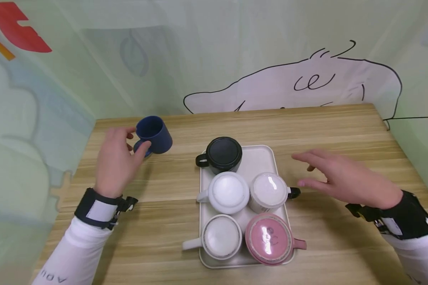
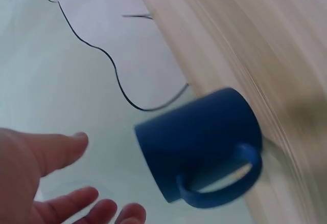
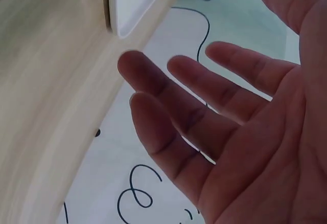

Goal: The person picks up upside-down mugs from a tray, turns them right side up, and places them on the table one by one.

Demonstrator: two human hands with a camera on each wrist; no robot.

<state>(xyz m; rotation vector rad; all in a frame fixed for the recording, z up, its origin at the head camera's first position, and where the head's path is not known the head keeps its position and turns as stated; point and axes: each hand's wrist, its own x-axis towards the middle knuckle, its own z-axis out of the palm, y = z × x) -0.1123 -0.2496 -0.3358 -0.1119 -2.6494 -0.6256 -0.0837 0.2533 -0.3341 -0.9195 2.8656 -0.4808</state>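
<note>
A dark blue mug (image 1: 158, 136) stands upright on the table at the far left, its mouth up and its handle toward my left hand (image 1: 117, 158). In the left wrist view, thumb and fingers are spread apart, with a gap between them and the blue mug (image 2: 199, 142). My right hand (image 1: 346, 178) hovers right of the tray (image 1: 255, 156), fingers loosely extended and holding nothing. Upside down on that tray are a black mug (image 1: 224, 154), a white mug (image 1: 229, 192), a white mug with a black handle (image 1: 269, 190), another white mug (image 1: 222, 236) and a pink mug (image 1: 269, 238).
The wooden table (image 1: 157, 237) reaches back to a pale curtain (image 1: 214, 47) printed with cartoon drawings. Handles of the left-column mugs point left over the tray's edge; those of the right column point right. The pink mug overlaps the tray's front right corner in the head view.
</note>
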